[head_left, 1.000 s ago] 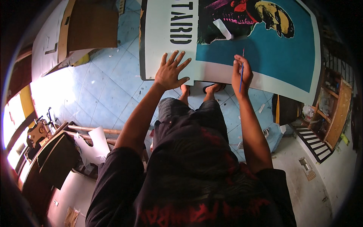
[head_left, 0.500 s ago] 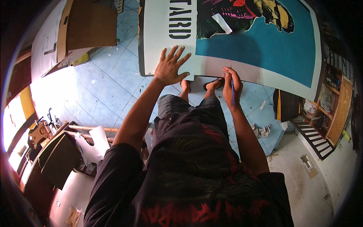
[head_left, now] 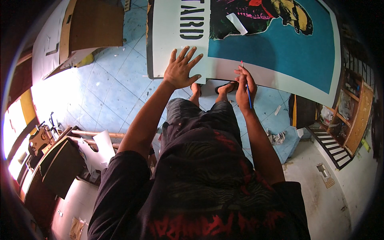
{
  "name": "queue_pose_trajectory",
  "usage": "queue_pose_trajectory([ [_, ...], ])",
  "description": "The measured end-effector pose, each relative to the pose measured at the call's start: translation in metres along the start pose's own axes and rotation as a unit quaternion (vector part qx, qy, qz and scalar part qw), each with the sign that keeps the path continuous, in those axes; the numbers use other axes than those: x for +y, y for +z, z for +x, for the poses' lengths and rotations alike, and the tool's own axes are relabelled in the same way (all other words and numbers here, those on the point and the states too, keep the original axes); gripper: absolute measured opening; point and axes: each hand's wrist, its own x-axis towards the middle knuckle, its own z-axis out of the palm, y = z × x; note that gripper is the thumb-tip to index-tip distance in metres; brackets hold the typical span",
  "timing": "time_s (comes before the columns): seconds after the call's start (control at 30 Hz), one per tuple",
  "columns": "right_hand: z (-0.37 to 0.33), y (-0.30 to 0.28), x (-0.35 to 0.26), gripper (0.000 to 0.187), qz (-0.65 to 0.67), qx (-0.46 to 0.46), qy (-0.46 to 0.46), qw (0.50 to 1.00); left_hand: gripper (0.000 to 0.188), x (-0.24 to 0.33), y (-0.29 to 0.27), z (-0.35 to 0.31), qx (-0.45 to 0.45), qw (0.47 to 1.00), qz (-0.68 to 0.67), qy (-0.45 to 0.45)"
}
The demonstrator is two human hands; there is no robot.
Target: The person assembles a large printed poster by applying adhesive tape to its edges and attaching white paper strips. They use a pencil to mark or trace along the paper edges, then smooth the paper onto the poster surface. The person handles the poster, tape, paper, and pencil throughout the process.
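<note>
A large picture panel (head_left: pixel 308 76) lies before me, with a teal field, a pale border, dark block lettering on the left and a colourful torn-edged figure at the top. My left hand (head_left: pixel 180 72) rests flat on the white part, fingers spread. Between the fingers of my right hand (head_left: pixel 245 86) is a thin blue-handled paintbrush (head_left: pixel 249 96). Its reddish tip points away from me, by the pale border just below the teal edge; whether it touches cannot be made out. A small white strip of paper (head_left: pixel 237 24) lies on the figure.
Blue floor tiles (head_left: pixel 116 92) spread beneath the panel. A brown wooden cabinet (head_left: pixel 97 26) stands at the far left, a wooden shelf (head_left: pixel 356 116) with a black rack (head_left: pixel 330 148) at the right. Crumpled cloth (head_left: pixel 277 138) lies right of my legs; white sheets (head_left: pixel 103 146) lean at the left.
The brush tip has shifted slightly left and away, and its handle end has swung right. My left hand stays spread in nearly the same place.
</note>
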Motion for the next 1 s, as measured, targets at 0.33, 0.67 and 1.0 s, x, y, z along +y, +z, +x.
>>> queue_pose_trajectory([
  [0.33,-0.001,0.006,-0.005,0.017,0.083,0.028,0.033,0.996,0.08,0.0,-0.001,0.001,-0.012,1.0,0.011,0.0],
  [0.67,0.007,0.015,0.004,0.019,0.078,0.02,0.057,0.995,0.08,0.001,-0.003,0.0,-0.012,1.0,0.008,0.007],
  [1.0,0.02,0.034,0.002,0.018,0.138,-0.013,0.084,0.987,0.08,-0.001,0.002,0.001,-0.001,1.0,0.021,0.013],
])
